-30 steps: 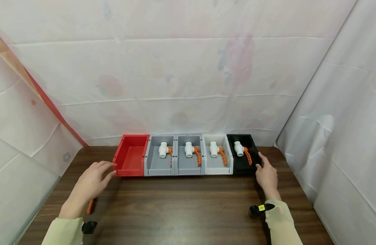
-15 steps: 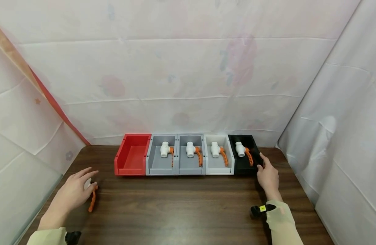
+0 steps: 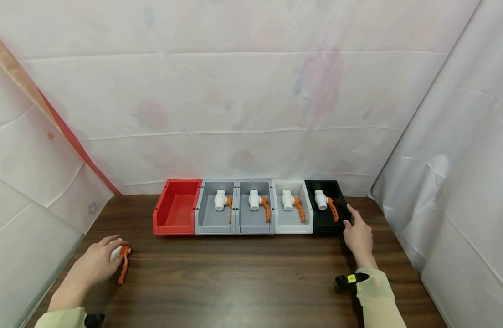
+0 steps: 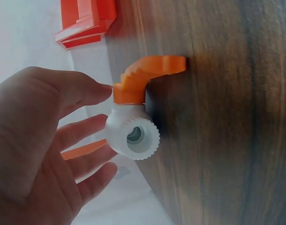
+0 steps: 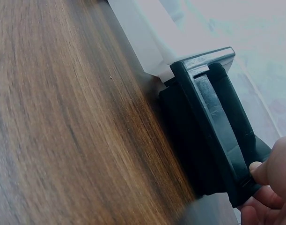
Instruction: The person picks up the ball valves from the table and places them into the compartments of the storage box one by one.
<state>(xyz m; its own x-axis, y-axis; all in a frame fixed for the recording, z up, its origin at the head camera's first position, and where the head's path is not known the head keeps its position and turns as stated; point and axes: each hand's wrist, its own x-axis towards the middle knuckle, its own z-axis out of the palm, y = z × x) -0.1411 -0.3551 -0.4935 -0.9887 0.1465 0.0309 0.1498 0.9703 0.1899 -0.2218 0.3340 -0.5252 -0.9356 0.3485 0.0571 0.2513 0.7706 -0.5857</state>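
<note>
At the left of the table, my left hand [image 3: 97,262] holds a white ball valve [image 4: 126,126] with an orange handle [image 4: 152,66]. Its thumb [image 4: 93,91] is at the orange collar, and its fingers reach behind the white body. The handle's tip points down to the wood. On the far right, my right hand [image 3: 359,237] grips the outer front corner of a black bin [image 5: 217,122], thumb over the rim and fingers below. Inside that bin lies another ball valve [image 3: 320,199]. A red bin [image 3: 175,214] with nothing in it stands at the row's left end.
Between the red and black bins stand two grey bins [image 3: 214,230] and a white bin [image 3: 293,230], each with one ball valve. The row sits along the back of the brown wooden table [image 3: 235,282], against a white patterned cloth [image 3: 235,100].
My left hand has moved left and toward me, from the red bin to the ball valve on the table, and closed around it. The right hand stays on the black bin.
</note>
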